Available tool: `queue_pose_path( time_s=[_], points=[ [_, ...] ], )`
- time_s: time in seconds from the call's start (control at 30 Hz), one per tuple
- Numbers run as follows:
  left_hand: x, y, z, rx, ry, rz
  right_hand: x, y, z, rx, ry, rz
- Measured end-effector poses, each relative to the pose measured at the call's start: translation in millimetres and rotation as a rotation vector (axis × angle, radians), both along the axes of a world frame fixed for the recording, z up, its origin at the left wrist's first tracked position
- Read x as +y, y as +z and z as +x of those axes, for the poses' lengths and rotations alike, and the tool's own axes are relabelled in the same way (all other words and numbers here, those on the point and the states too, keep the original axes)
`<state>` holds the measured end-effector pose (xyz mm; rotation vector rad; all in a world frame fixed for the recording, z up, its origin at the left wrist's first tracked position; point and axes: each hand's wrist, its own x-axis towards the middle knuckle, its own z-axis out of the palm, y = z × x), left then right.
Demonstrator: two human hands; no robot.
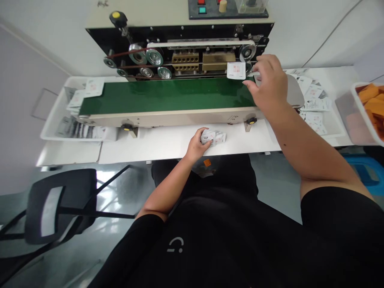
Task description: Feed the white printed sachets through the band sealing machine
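Observation:
My left hand is closed on a small bunch of white printed sachets, low over the white table in front of the machine. A single white sachet with red print stands at the right end of a continuous band sealer, its upper edge by the sealing belts. Just right of that sachet is my right hand, thumb and fingers spread apart with nothing between them. Below the belts runs the sealer's green conveyor belt.
At the left, a white bin holds many sachets, and some lie at the conveyor's end. A white tray of loose sachets sits at the right. Beyond it stands a clear tub with orange items. A black chair is at lower left.

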<state>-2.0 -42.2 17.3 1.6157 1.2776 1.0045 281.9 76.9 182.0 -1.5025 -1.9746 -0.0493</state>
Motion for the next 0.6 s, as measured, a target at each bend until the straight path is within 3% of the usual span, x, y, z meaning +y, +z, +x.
queue_pose_path(
  time_s=[0.07, 0.17, 0.3, 0.43, 0.6],
  points=[
    [0, 0.1, 0, -0.002, 0.000, 0.004, -29, -11.6, -2, 0.088, 0.019, 0.114],
    [0, -1.1, 1, 0.001, 0.002, 0.005, -81, -50.0, -10, 0.228, 0.066, 0.205],
    [2, -4.5, 2, -0.010, 0.003, 0.012, -131, -118.1, -26, 0.353, 0.035, -0.061],
    [3, -7.3, 2, -0.025, -0.014, 0.033, -142, -159.9, -45, 0.354, 0.014, -0.412],
    [3, -10.0, 3, -0.044, 0.000, 0.014, -135, -169.1, -59, 0.458, -0.033, -0.533]
  ],
)
